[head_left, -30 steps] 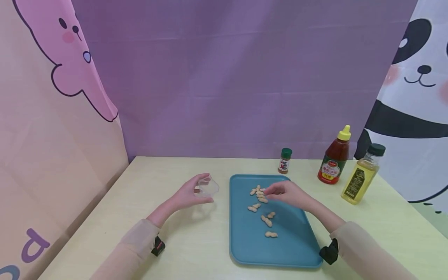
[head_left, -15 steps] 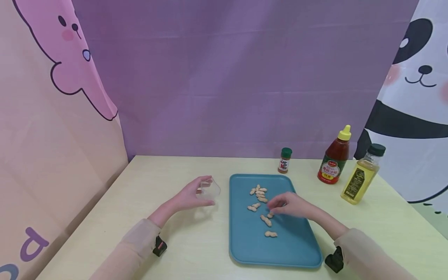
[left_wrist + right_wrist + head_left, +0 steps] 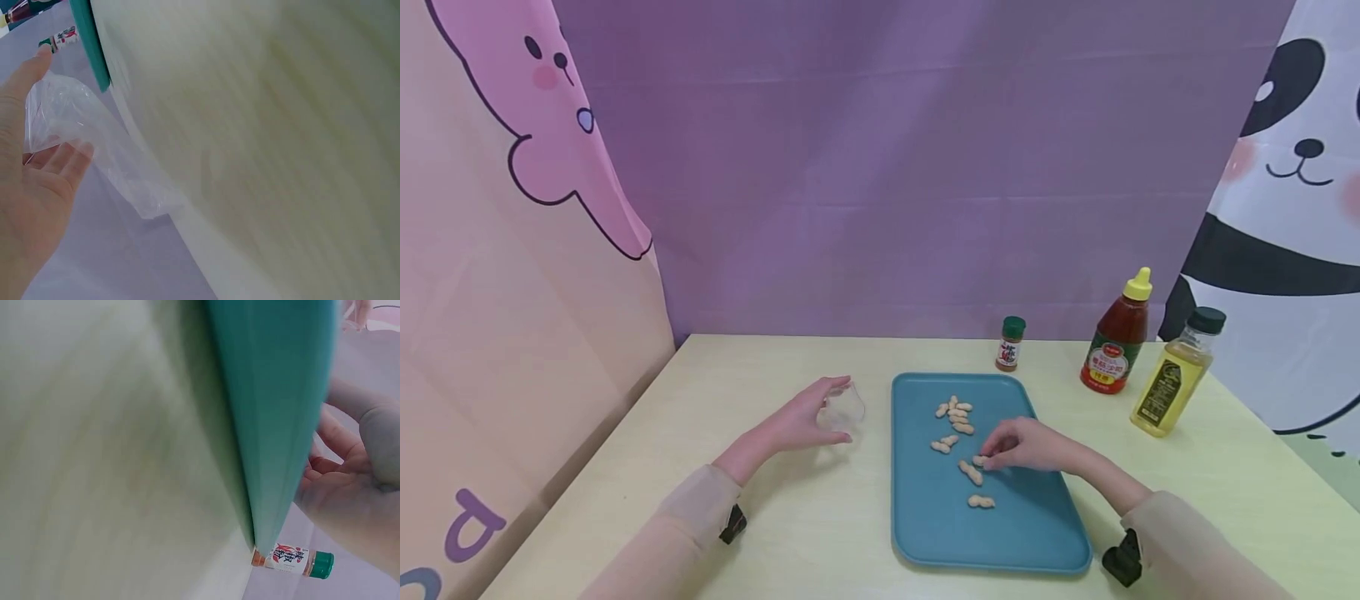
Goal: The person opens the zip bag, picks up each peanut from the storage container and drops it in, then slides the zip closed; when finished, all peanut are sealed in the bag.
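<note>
A clear plastic bag (image 3: 848, 408) hangs from my left hand (image 3: 801, 421), whose thumb and fingers spread its mouth left of the tray. In the left wrist view the thin bag (image 3: 115, 159) droops away from the fingers. Over the blue tray (image 3: 992, 546), my right hand (image 3: 1033, 446) pinches a peanut (image 3: 978, 460) between thumb and fingertips, low at the tray's surface. Several more unshelled peanuts lie about it, among them a peanut (image 3: 971, 472) just below and a lone peanut (image 3: 981, 502) nearer the front. The tray's side hides the right fingertips in the right wrist view.
Behind the tray stands a small green-capped spice jar (image 3: 1009, 344). To the right are a ketchup bottle (image 3: 1116, 346) with a yellow cap and an oil bottle (image 3: 1176, 375). A purple cloth (image 3: 850, 208) closes off the back of the pale table (image 3: 820, 533).
My right hand has come down from the upper peanut cluster toward the front of the tray and closed its fingertips on a peanut. The left hand and bag have barely shifted.
</note>
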{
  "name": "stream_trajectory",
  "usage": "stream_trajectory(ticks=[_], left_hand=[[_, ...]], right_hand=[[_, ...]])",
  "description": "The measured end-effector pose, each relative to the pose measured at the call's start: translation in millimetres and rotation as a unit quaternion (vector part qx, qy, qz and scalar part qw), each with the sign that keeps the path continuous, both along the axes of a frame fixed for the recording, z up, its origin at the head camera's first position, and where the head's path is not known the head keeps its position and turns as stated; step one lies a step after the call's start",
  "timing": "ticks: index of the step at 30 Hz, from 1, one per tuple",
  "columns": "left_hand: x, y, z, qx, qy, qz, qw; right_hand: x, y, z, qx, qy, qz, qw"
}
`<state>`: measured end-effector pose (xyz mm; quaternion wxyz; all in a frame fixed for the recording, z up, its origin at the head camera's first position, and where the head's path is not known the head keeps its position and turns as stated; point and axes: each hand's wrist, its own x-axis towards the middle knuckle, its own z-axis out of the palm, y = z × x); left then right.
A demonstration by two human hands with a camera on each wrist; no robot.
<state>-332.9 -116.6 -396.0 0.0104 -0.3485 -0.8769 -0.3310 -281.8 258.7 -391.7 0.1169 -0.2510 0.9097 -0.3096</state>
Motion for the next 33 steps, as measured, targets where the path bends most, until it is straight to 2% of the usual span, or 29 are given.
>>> stream_trajectory(ticks=[5, 13, 18, 24, 29, 33], left_hand=[[1.8, 1.5, -0.1, 0.011, 0.002, -0.011, 0.9999], [2.9, 4.7, -1.3, 0.011, -0.009, 0.002, 0.9999], [3.5, 5.6, -2.3, 0.009, -0.011, 0.000, 0.9999], [4.2, 6.7, -1.6, 0.011, -0.006, -0.003, 0.9999], [4.7, 6.9, -1.6, 0.012, -0.008, -0.001, 0.9999], [5.6, 7.4, -1.1, 0.014, -0.005, -0.002, 0.9999]], right_hand=[[-0.5, 2.7, -0.3, -0.006, -0.006, 0.006, 0.9999], [-3.3, 6.9, 6.0, -0.026, -0.014, -0.014, 0.9995], [-6.6, 3.5, 16.9, -0.050, 0.013, -0.015, 0.9986], [-11.4, -13.6, 24.6, -0.071, 0.058, -0.020, 0.9955], [-15.3, -35.9, 30.0, -0.092, 0.078, -0.035, 0.9920], [-18.4, -56.1, 35.1, -0.112, 0.078, -0.028, 0.9903]])
